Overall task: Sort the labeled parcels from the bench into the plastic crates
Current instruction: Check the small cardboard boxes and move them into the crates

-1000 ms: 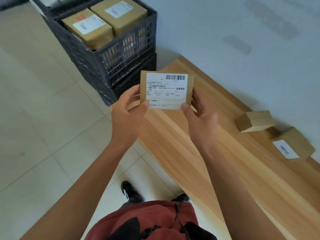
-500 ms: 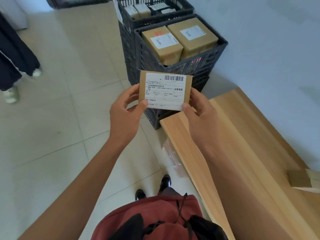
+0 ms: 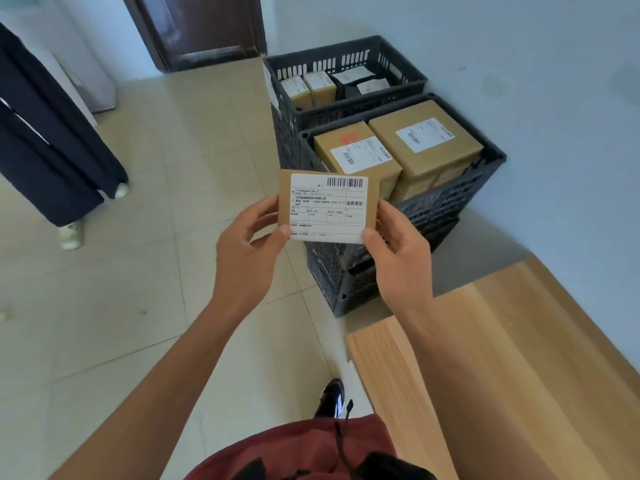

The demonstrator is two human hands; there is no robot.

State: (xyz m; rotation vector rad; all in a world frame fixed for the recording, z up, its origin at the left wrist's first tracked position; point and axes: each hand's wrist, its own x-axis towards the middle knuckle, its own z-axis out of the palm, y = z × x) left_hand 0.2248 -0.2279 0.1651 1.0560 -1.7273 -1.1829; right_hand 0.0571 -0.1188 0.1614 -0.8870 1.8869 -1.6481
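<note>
A small brown parcel (image 3: 327,206) with a white barcode label faces me at chest height. My left hand (image 3: 247,252) grips its left edge and my right hand (image 3: 398,258) grips its right edge, thumbs on the label's lower corners. Just behind it stands a stack of dark plastic crates; the near top crate (image 3: 450,199) holds two large labeled boxes (image 3: 424,142). A farther crate (image 3: 343,58) holds several smaller parcels. The wooden bench (image 3: 502,358) lies at lower right, its visible part bare.
Another person's dark trousers and pale shoes (image 3: 71,233) stand at the left on the tiled floor. A dark door (image 3: 197,29) is at the back. A pale wall runs along the right behind crates and bench. My black shoe (image 3: 330,398) is by the bench corner.
The view has swung left from the bench toward the crates; the bench's loose parcels have left the view. The parcel stays held in both hands, now in front of the near crate.
</note>
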